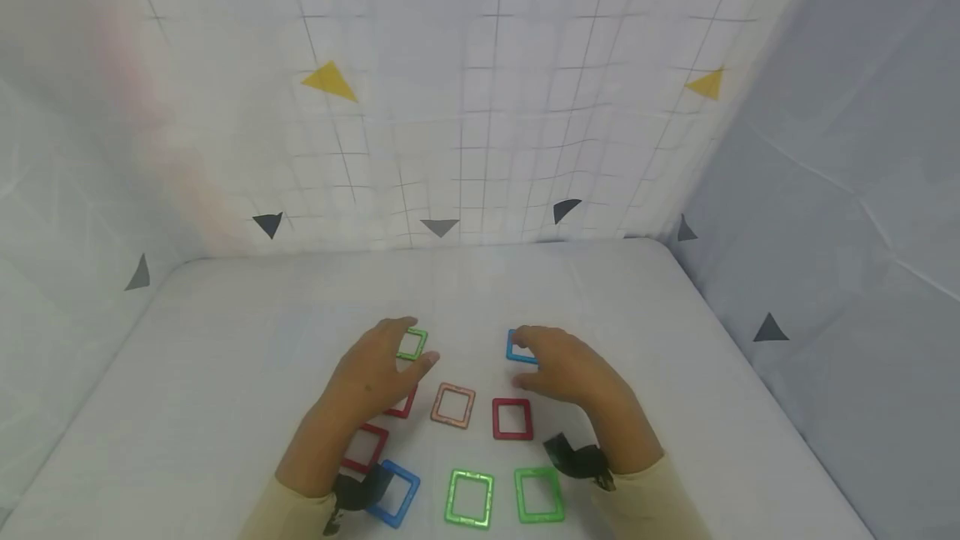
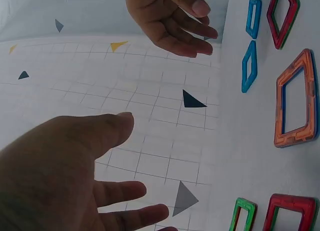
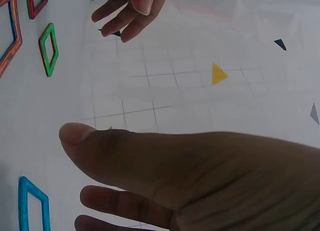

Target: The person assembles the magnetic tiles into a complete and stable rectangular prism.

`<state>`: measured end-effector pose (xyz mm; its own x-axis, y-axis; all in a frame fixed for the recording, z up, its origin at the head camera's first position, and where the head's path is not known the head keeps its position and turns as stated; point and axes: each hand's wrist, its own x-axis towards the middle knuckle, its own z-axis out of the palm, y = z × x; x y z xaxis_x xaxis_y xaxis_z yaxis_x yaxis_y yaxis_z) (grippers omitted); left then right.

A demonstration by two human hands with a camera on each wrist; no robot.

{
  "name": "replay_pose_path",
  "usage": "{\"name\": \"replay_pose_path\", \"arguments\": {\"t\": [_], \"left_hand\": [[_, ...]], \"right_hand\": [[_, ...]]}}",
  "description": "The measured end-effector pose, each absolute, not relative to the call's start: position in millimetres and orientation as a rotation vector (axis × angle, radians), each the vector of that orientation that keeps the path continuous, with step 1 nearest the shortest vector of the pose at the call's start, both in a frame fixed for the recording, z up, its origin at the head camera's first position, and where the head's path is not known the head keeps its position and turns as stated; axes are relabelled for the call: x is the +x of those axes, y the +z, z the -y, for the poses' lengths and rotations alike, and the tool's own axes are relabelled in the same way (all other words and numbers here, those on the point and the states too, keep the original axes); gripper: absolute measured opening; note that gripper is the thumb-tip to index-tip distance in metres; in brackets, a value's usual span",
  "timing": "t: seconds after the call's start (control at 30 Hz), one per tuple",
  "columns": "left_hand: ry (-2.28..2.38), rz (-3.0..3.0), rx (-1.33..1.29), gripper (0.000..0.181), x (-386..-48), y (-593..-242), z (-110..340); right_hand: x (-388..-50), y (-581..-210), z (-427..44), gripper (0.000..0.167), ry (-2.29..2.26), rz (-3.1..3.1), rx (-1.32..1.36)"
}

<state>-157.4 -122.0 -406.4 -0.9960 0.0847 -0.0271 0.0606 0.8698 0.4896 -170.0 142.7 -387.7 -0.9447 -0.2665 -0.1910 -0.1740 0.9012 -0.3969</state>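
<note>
Both hands hover over the white table, fingers apart and holding nothing. My left hand (image 1: 372, 373) is nearest a small green square frame (image 1: 422, 345) and partly covers a red frame (image 1: 408, 402) in the head view. Beside my right hand (image 1: 573, 367) lies a blue square frame (image 1: 512, 347), partly hidden by its fingers. The left wrist view shows a second blue frame (image 2: 254, 18) beyond the nearer blue one. Between the hands and closer to me lie an orange frame (image 1: 453, 422) and a red frame (image 1: 512, 436), both flat on the table.
Along the near side lie a blue frame (image 1: 410, 502) and two green frames (image 1: 469, 524) (image 1: 539, 517). Another red frame (image 1: 381, 445) is partly behind the left wrist. Gridded white sheeting (image 1: 420, 132) with yellow and dark triangles rises behind the table (image 1: 247, 340).
</note>
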Motion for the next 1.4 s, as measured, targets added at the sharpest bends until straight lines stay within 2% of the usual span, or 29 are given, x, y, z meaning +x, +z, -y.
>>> {"name": "replay_pose_path", "arguments": {"t": [0.13, 0.37, 0.97, 1.4], "left_hand": [[0.781, -2.986, 0.123, 0.069, -157, -408, 121], [0.797, -2.946, 0.122, 0.071, -158, -414, 118], [0.777, -2.852, 0.185, 0.067, -158, -423, 108], [0.771, -2.791, 0.218, 0.066, -156, -424, 101]], "right_hand": [[-171, -389, -142, 0.056, -0.562, -2.821, -0.35], [-174, -393, -141, 0.035, -0.562, -2.815, -0.406], [-175, -399, -139, 0.051, -0.552, -2.697, -0.339], [-177, -406, -134, 0.05, -0.515, -2.624, -0.342]]}}
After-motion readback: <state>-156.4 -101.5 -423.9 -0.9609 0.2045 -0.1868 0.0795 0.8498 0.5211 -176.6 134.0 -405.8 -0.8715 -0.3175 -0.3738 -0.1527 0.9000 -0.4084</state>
